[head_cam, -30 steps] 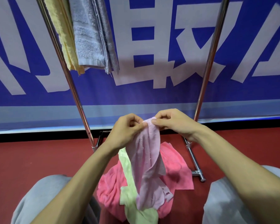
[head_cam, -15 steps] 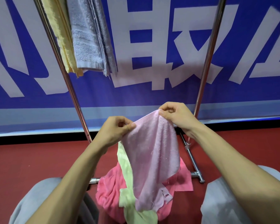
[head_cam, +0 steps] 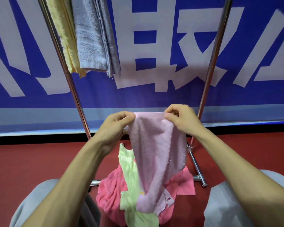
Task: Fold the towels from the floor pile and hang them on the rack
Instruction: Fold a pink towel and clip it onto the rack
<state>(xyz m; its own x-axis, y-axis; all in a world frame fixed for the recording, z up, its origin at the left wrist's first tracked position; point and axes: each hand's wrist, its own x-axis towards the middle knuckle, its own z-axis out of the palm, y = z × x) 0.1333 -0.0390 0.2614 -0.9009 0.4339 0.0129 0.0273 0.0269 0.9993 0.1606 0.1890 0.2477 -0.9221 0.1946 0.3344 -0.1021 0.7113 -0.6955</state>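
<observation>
we have the pale pink towel [head_cam: 156,154] up in front of us, pinched along its top edge. our left hand [head_cam: 115,126] is closed on the left corner, thumb and fingers clamped on the cloth, and our right hand [head_cam: 182,120] is closed on the right corner the same way. a second ago those two hands were nearly touching, with the towel bunched into a narrow rope between them; half a second ago they had begun to part; now they are well apart and the top edge runs almost straight between them. so the cloth has opened out flat and hangs as one broad sheet. its lower end still trails down onto the floor pile, where the light green towel [head_cam: 131,185] and the hot pink towel [head_cam: 111,194] lie heaped on the red floor [head_cam: 31,161] between our knees.

we judge this as the spreading step done and the fold itself not yet begun: with the edge taut we can bring corner to corner. the bottom of the towel looks twisted near the pile, so it may want a shake first.

on the rack [head_cam: 69,79], a yellow towel [head_cam: 64,36] and a grey-blue towel [head_cam: 93,35] already hang side by side, touching, near the left pole. the space toward the right pole [head_cam: 215,54] looks free for this one.
</observation>
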